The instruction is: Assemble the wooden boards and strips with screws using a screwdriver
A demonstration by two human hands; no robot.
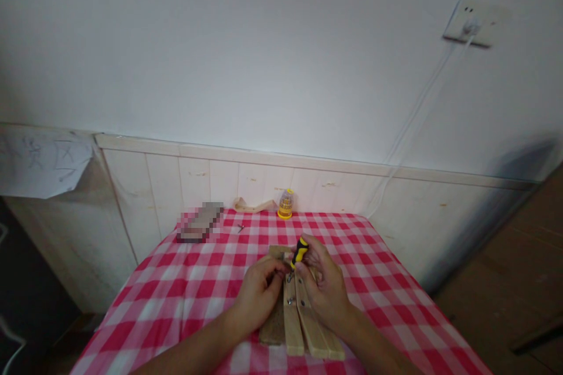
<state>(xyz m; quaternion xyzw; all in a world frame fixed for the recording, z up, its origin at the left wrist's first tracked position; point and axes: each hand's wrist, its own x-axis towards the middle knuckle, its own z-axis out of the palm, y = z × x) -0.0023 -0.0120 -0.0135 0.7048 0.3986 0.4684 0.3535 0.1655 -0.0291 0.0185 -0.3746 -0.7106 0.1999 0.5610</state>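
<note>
My right hand [324, 281] grips a small yellow-and-black screwdriver [300, 251], its handle tilted up and its lower end over the light wooden pieces. My left hand [260, 293] is closed, its fingertips pinched beside the screwdriver's lower end; what they hold, if anything, is hidden. Under both hands lie a light wooden strip [294, 337] and a second wooden piece [317, 337] beside it. Metal screws [290, 301] show on their upper faces. A darker flat board [273, 328] lies under and to the left of the strips, partly covered by my left hand.
A red-and-white checked cloth [211, 304] covers the table. Along its back edge stand a yellow-based screwdriver-bit container [285, 205] and a pale curved strip [253, 207]. A small metal piece [240, 228] and a pixelated object [200, 224] lie at back left. The wall [264, 70] rises behind.
</note>
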